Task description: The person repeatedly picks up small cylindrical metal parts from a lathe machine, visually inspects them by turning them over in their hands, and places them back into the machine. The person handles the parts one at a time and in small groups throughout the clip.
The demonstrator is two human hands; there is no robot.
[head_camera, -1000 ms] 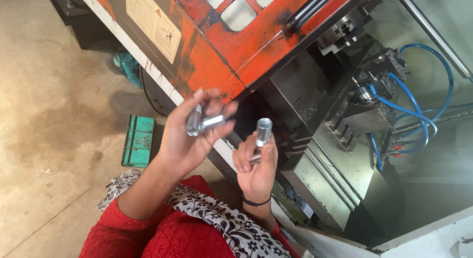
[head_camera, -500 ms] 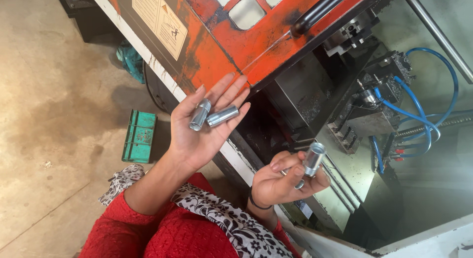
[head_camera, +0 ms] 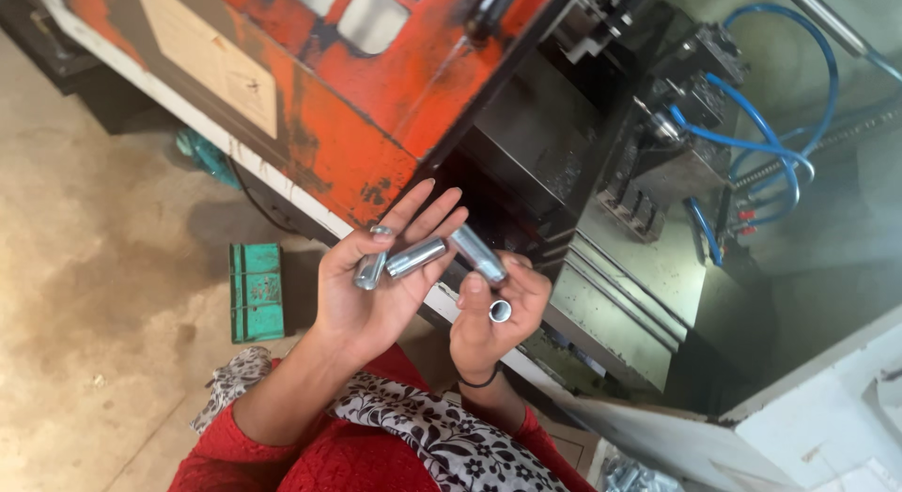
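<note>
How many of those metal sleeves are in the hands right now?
4: two sleeves lie on the open left hand; the right hand holds one at its fingertips and another end-on in the palm. More may be hidden.

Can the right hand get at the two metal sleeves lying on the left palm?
Probably yes: the right hand, though holding two sleeves, sits right beside the open left hand, and the two metal sleeves lie uncovered.

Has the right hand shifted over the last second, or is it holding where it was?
Yes. The right hand, which half a second ago was out by the machine's grey bed, has swung back toward the open left hand, bringing a metal sleeve near its fingertips.
</note>
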